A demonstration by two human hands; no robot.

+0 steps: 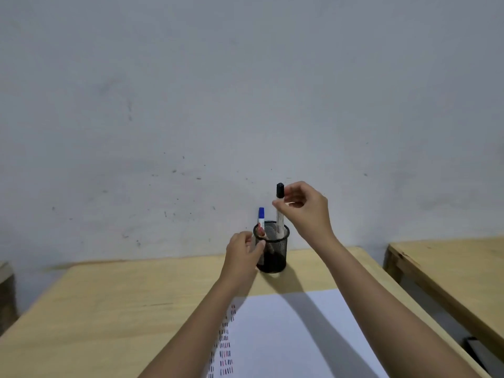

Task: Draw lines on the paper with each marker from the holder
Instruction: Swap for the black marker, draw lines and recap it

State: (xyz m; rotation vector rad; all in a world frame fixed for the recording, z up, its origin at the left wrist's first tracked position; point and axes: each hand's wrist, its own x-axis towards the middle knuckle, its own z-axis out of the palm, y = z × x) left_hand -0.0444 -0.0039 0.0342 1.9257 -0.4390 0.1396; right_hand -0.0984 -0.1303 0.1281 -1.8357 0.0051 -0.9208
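A black mesh holder (275, 257) stands at the far edge of the wooden table (109, 309), against the wall. My left hand (242, 249) grips its left side. My right hand (305, 208) pinches a black-capped marker (280, 211) just below the cap; the marker is upright with its lower end inside the holder. A blue-capped marker (261, 216) leans in the holder's left side, with a red-tipped marker (261, 232) beside it at the rim. White paper (300, 336) lies in front of me, with rows of short red, blue and black strokes along its left edge.
A second wooden table (450, 271) stands to the right across a narrow gap. A dark object (476, 350) lies on the floor in that gap. A grey wall rises right behind the holder.
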